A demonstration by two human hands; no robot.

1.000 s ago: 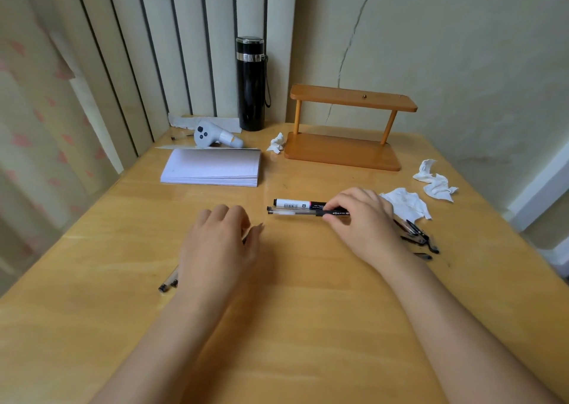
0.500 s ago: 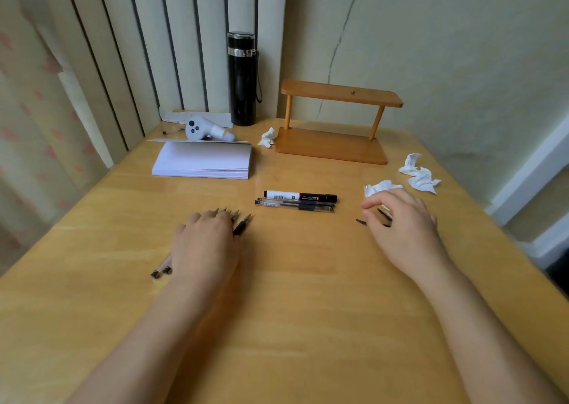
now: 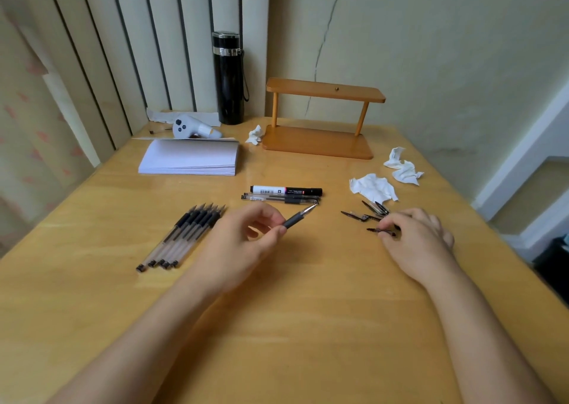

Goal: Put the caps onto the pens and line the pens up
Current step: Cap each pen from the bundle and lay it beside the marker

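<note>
My left hand (image 3: 243, 240) grips an uncapped pen (image 3: 300, 215) with a black grip, its tip pointing up and to the right. Several uncapped clear pens (image 3: 184, 234) lie side by side on the table at the left, tips away from me. A capped black-and-white marker (image 3: 286, 190) and a capped clear pen (image 3: 278, 199) lie in a row behind my left hand. Several dark pen caps (image 3: 368, 213) are scattered at the right. My right hand (image 3: 415, 240) rests on them, fingers pinching one cap (image 3: 381, 231) against the table.
A stack of white paper (image 3: 189, 160), a white controller (image 3: 192, 127) and a black flask (image 3: 228, 77) stand at the back left. A wooden shelf stand (image 3: 320, 120) is at the back. Crumpled tissues (image 3: 374, 188) lie right of the marker.
My left hand has lifted one pen off the group at the left and swung toward the middle. My right hand left the marker and moved right onto the caps.
</note>
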